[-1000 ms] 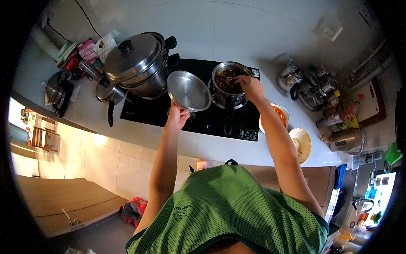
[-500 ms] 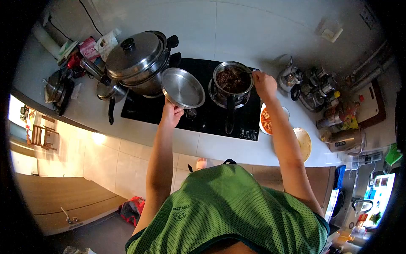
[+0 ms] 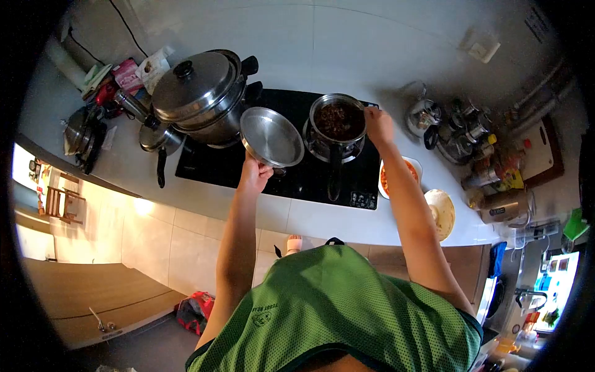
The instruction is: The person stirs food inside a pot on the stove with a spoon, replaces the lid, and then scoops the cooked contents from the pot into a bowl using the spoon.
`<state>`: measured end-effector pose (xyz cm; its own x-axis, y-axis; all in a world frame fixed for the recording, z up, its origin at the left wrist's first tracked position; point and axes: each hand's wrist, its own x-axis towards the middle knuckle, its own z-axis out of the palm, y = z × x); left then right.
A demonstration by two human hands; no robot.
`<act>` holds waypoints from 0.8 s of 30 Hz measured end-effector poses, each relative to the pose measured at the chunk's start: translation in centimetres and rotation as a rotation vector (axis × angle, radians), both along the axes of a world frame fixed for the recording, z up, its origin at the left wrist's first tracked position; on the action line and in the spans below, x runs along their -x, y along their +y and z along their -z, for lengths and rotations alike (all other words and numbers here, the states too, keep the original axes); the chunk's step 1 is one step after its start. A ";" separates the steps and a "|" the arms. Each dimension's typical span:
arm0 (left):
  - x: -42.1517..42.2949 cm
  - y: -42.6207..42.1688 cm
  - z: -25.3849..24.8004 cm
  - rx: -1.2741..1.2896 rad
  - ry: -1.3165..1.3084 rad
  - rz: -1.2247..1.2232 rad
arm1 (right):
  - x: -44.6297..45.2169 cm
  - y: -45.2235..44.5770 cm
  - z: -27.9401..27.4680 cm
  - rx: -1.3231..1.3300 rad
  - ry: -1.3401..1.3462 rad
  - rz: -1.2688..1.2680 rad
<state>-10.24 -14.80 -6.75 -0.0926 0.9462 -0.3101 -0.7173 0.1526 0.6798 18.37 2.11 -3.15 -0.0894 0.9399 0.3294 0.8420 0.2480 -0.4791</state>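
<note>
In my left hand (image 3: 255,175) is a round metal lid (image 3: 271,137), gripped at its near edge and tilted with its shiny hollow side toward me. The lid hangs over the black hob (image 3: 291,186), left of a small saucepan (image 3: 335,168). This saucepan sits on the right burner, black handle toward me, with dark, lumpy food (image 3: 339,120) inside. Beside its right rim, my right hand (image 3: 379,126) is closed around a thin utensil, mostly hidden by the fingers and hard to make out.
A large lidded pot (image 3: 201,93) stands on the hob's left side, next to a smaller pan (image 3: 160,137). Under my right forearm are a dish of red food (image 3: 409,170) and a pale plate (image 3: 441,214). A glass kettle (image 3: 424,115) and jars (image 3: 483,173) line the right.
My right hand has shifted slightly left and down at the saucepan's rim, and the utensil shows less. The lid in my left hand has moved a little right and down.
</note>
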 end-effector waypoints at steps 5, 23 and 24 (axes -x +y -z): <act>0.1 -0.3 0.0 0.014 0.000 -0.042 | 1.3 -0.6 -0.5 0.091 0.107 -0.173; -0.4 0.3 -0.1 -0.007 0.001 0.010 | -1.0 -0.9 -4.2 -0.143 -0.174 -0.127; -0.4 0.3 0.1 -0.019 0.014 0.007 | -1.1 -1.1 -3.8 -0.142 -0.174 -0.127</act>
<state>-9.84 -14.54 -6.83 -0.0901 0.9525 -0.2907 -0.7067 0.1445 0.6926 19.46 1.05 0.63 -0.2710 0.8627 0.4270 0.8664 0.4119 -0.2824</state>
